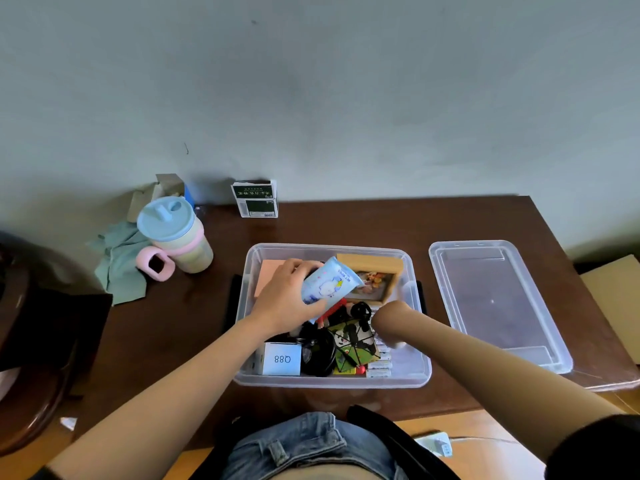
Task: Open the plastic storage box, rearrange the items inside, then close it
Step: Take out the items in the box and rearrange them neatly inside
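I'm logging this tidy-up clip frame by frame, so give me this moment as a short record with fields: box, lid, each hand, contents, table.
box: clear plastic storage box, open, on the brown table
lid: clear lid lying flat on the table, right of the box
left hand: left hand holds a blue wet-wipes pack above the box
right hand: right hand reaches down into the box; fingers hidden
contents: picture frame, white Q88 carton, black items, batteries
table: sippy cup, green cloth, green-and-white carton

Soft, dim daylight, faint shadows, wide-angle bending at the edges, slight blur throughout.
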